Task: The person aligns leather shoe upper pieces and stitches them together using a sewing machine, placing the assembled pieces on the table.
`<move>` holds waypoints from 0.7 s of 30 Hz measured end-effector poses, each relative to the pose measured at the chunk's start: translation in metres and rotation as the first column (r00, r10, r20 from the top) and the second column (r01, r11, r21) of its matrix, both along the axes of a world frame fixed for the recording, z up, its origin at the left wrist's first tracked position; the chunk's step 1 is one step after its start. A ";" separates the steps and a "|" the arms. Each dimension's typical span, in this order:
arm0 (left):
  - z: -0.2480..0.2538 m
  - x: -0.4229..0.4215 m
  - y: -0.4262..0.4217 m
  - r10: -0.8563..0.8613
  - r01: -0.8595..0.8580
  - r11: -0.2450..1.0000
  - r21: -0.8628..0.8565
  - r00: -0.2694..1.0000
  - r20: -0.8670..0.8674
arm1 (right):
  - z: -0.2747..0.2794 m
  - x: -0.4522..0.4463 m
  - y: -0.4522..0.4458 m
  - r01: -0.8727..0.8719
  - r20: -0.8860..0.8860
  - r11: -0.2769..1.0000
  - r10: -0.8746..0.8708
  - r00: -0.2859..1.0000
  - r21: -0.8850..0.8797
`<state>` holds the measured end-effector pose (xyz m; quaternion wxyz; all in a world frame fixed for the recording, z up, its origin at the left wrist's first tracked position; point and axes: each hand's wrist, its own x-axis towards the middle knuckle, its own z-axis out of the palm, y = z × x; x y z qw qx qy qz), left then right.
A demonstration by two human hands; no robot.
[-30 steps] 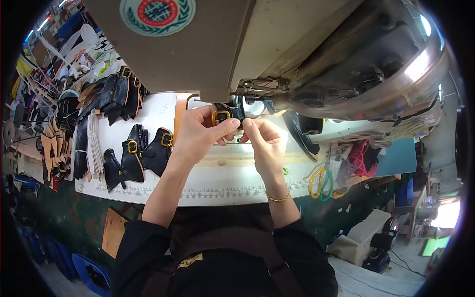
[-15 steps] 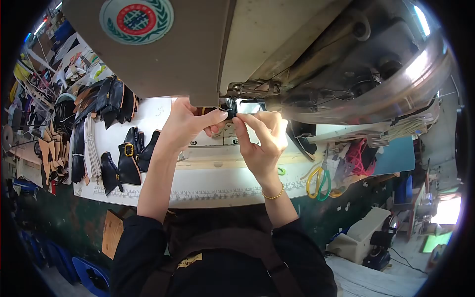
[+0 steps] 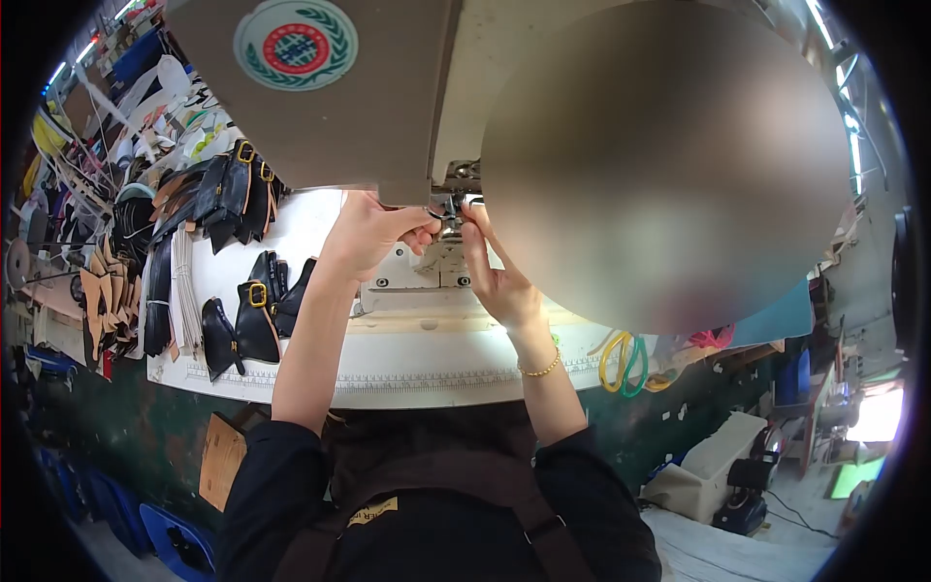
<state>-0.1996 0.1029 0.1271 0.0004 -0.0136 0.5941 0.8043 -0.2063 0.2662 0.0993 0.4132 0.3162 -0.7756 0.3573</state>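
Observation:
A sewing machine (image 3: 388, 116) with a round sticker stands over the work, its presser foot and needle area (image 3: 452, 206) between my hands. My left hand (image 3: 373, 235) is closed in a pinch on a small black leather piece (image 3: 437, 214), left of the needle. Close by on the right side, my right hand (image 3: 501, 281) has thumb and forefinger together at the same piece. Most of that piece is hidden by my fingers and the machine. Below it shows the metal needle plate (image 3: 417, 267).
Black leather shoe parts with buckles (image 3: 257, 320) and a bundle of pale strips (image 3: 184, 291) lie at left. More cut leather (image 3: 228, 199) is heaped behind. Scissors with yellow and green handles (image 3: 635, 367) lie at right. A ruler strip (image 3: 417, 378) runs along the table's front. A round blur covers the upper right.
My right hand has moved slightly down, its fingers now more upright beside the needle. Less of the black piece shows between my hands. The view has shifted a little, and a blurred circle covers the right side.

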 end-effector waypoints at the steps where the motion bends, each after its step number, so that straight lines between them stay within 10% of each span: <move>1: -0.001 0.000 -0.001 0.005 -0.005 1.000 0.001 1.000 -0.001 | -0.001 0.000 -0.001 -0.005 -0.001 1.000 0.005 1.000 0.001; 16: 0.002 -0.002 -0.003 0.000 -0.002 0.995 -0.096 1.000 -0.015 | 0.000 0.009 -0.013 0.105 0.006 0.993 -0.105 0.994 -0.046; 21: 0.024 0.000 -0.006 -0.008 0.030 0.856 -0.516 0.999 0.046 | -0.007 0.007 -0.015 0.085 0.042 0.991 -0.081 0.996 -0.104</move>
